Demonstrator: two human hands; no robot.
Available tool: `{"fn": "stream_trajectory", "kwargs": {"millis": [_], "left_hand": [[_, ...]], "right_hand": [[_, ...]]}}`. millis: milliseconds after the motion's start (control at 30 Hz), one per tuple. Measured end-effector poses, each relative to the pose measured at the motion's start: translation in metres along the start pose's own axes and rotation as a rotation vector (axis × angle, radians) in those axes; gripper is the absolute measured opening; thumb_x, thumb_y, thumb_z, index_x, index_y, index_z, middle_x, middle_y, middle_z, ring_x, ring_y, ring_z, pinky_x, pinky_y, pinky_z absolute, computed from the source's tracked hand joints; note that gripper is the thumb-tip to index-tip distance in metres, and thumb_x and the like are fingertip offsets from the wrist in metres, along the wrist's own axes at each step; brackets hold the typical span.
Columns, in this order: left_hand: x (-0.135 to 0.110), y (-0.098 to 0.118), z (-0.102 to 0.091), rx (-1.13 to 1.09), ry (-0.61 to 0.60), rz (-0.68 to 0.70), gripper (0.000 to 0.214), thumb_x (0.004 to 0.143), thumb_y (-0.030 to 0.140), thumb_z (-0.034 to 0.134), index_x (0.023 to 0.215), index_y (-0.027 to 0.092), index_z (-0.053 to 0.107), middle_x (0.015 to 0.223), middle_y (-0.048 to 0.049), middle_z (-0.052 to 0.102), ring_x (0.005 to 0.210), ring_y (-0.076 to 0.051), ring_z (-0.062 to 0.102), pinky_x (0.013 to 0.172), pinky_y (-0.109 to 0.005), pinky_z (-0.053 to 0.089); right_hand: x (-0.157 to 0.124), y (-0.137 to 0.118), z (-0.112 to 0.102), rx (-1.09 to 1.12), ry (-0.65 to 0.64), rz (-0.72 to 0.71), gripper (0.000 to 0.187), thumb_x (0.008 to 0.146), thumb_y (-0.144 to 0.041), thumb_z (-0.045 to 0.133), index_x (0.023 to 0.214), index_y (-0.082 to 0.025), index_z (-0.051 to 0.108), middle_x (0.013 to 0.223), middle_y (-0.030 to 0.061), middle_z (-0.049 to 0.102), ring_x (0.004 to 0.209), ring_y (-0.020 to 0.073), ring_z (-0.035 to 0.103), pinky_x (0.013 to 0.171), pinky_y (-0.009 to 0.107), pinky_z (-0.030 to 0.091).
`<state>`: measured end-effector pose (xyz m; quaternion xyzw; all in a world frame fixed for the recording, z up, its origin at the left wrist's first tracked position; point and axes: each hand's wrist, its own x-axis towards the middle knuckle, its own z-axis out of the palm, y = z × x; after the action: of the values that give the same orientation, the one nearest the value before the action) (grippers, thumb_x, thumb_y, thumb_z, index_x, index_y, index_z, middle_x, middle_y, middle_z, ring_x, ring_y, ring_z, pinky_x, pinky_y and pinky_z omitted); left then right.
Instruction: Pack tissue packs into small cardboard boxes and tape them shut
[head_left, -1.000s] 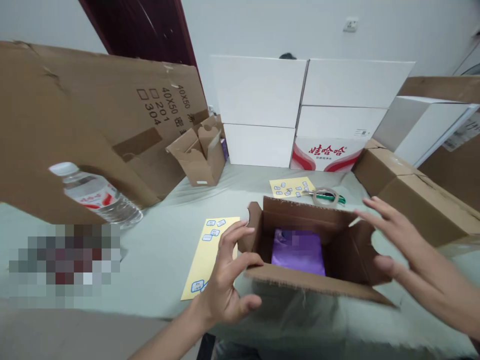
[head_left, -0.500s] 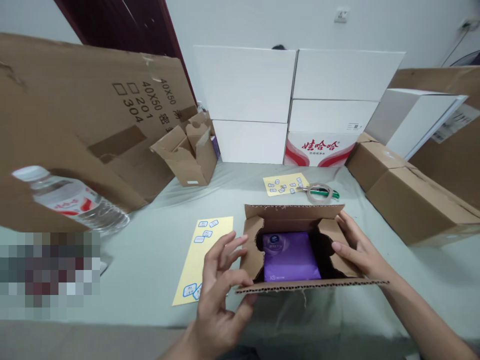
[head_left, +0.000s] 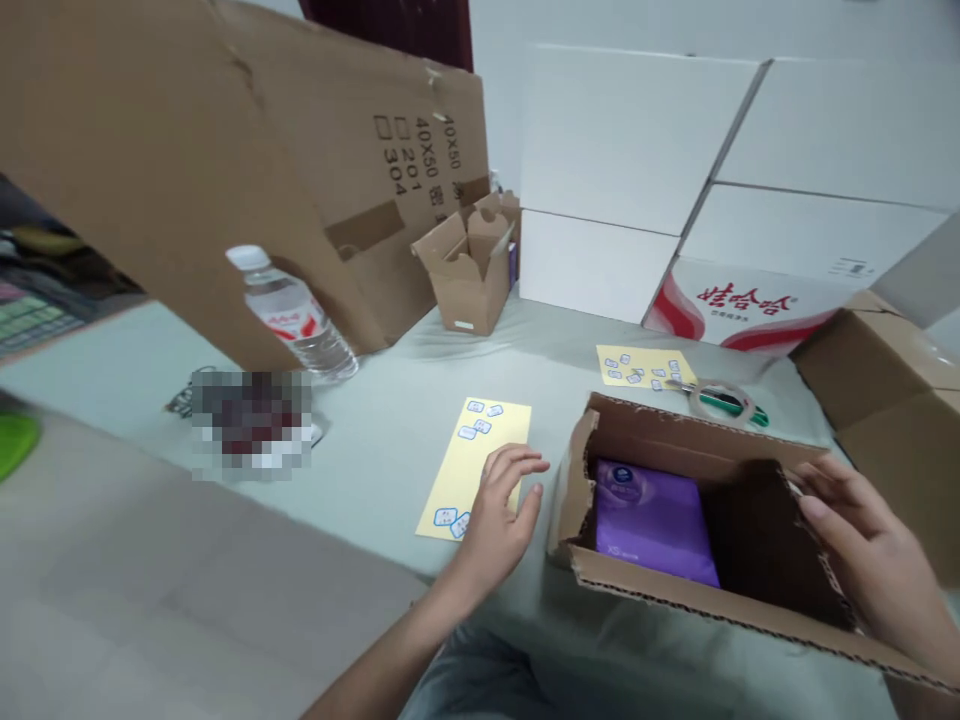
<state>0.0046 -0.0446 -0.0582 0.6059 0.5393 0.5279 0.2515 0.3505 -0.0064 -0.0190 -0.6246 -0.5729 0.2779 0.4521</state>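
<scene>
An open cardboard box (head_left: pixel 675 600) stands at the table's front with a purple tissue pack (head_left: pixel 656 520) lying inside at its left. My right hand (head_left: pixel 874 550) grips the box's right edge, thumb and fingers bent round the cardboard. Left of the box, over a yellow sticker sheet (head_left: pixel 457 470), my left hand (head_left: pixel 502 520) is apart from the cardboard. It is open and holds nothing, its fingers loosely curved. Part of the sheet's blue-edged stickers is hidden behind that hand.
A water bottle (head_left: pixel 300 320) leans against a large cardboard sheet (head_left: pixel 337 170). Farther back are a small open carton (head_left: pixel 472 280), a second yellow sheet (head_left: pixel 637 368), a tape roll (head_left: pixel 721 402) and white boxes (head_left: pixel 600 140). Another brown box (head_left: pixel 885 400) stands at the right.
My left hand has let go of the box and moved away from it. The box flaps at both ends are now opened out. The view has turned to the left.
</scene>
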Motion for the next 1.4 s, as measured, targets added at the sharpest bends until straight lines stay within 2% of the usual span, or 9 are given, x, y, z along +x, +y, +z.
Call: {"fn": "stream_trajectory", "kwargs": {"millis": [133,333,500,600,733,833,1000,1200,1400], "left_hand": [[0.005,-0.002,-0.003,0.006,-0.077,-0.018,0.015,0.084,0.024,0.061,0.096,0.023,0.07,0.104,-0.0094,0.069,0.113,-0.028,0.056,0.103,-0.053,0.043],[0.006,0.004,-0.007,-0.079,-0.219,-0.067,0.028,0.095,0.033,0.049,0.115,0.024,0.066,0.119,-0.0097,0.07,0.114,-0.026,0.063,0.102,-0.05,0.049],[-0.018,0.025,-0.009,-0.292,-0.214,0.186,0.065,0.09,0.065,0.042,0.146,0.032,0.037,0.161,-0.0103,0.023,0.147,-0.033,0.026,0.112,-0.054,0.04],[-0.022,0.037,-0.009,-0.205,-0.222,0.325,0.05,0.084,0.049,0.066,0.13,0.035,0.053,0.164,-0.0033,0.01,0.147,-0.036,0.026,0.113,-0.054,0.04],[-0.005,0.039,-0.011,-0.21,-0.153,0.203,0.008,0.09,0.029,0.062,0.097,0.03,0.066,0.16,0.0023,0.027,0.143,-0.029,0.037,0.112,-0.048,0.044],[0.014,0.033,-0.011,-0.27,-0.087,0.061,0.011,0.093,0.03,0.058,0.087,0.026,0.066,0.152,0.0008,0.045,0.144,-0.029,0.036,0.119,-0.053,0.03],[0.028,0.032,-0.009,-0.566,0.043,-0.166,0.016,0.088,0.038,0.063,0.094,0.024,0.068,0.144,-0.0035,0.054,0.14,-0.033,0.041,0.121,-0.057,0.022],[0.021,0.052,0.001,-0.528,0.141,-0.275,0.026,0.088,0.039,0.061,0.109,0.024,0.068,0.136,-0.0038,0.061,0.134,-0.031,0.049,0.124,-0.053,0.018],[0.019,0.052,0.005,-0.518,0.179,-0.332,0.051,0.085,0.047,0.063,0.128,0.019,0.061,0.131,-0.0091,0.065,0.128,-0.035,0.055,0.123,-0.059,0.013]], "right_hand": [[0.001,-0.031,0.013,0.009,0.083,0.14,0.034,0.065,-0.06,0.075,0.084,-0.033,0.066,0.086,0.0048,0.072,0.082,0.031,0.069,0.057,0.037,0.059],[-0.001,-0.042,0.021,0.023,0.094,0.161,0.027,0.071,-0.056,0.072,0.086,-0.034,0.068,0.088,0.0039,0.07,0.077,0.0273,0.067,0.051,0.033,0.055],[-0.001,-0.039,0.026,0.127,0.05,0.18,0.024,0.069,-0.046,0.079,0.084,-0.031,0.067,0.081,0.0051,0.067,0.064,0.0207,0.063,0.047,0.027,0.052],[-0.002,-0.043,0.034,0.183,0.048,0.134,0.029,0.069,-0.042,0.079,0.091,-0.027,0.066,0.083,0.0039,0.069,0.065,0.0198,0.064,0.049,0.027,0.052],[0.004,-0.049,0.041,0.167,0.033,0.0,0.02,0.073,-0.039,0.075,0.081,-0.023,0.066,0.072,-0.0007,0.067,0.06,0.0159,0.061,0.052,0.025,0.048],[0.012,-0.055,0.038,0.176,-0.018,-0.081,0.019,0.069,-0.037,0.077,0.072,-0.021,0.067,0.068,-0.0006,0.066,0.063,0.017,0.061,0.056,0.028,0.049],[0.02,-0.067,0.038,0.236,-0.122,-0.246,0.013,0.075,-0.033,0.072,0.075,-0.022,0.068,0.074,0.0001,0.067,0.069,0.0172,0.059,0.062,0.031,0.047],[0.032,-0.065,0.044,0.385,-0.227,-0.334,0.01,0.081,-0.031,0.068,0.08,-0.021,0.067,0.084,0.0013,0.069,0.079,0.0182,0.063,0.071,0.033,0.051],[0.001,-0.035,0.026,0.273,0.048,-0.474,0.01,0.089,-0.023,0.06,0.099,-0.021,0.061,0.094,0.0044,0.065,0.086,0.0166,0.061,0.077,0.033,0.052]]}}
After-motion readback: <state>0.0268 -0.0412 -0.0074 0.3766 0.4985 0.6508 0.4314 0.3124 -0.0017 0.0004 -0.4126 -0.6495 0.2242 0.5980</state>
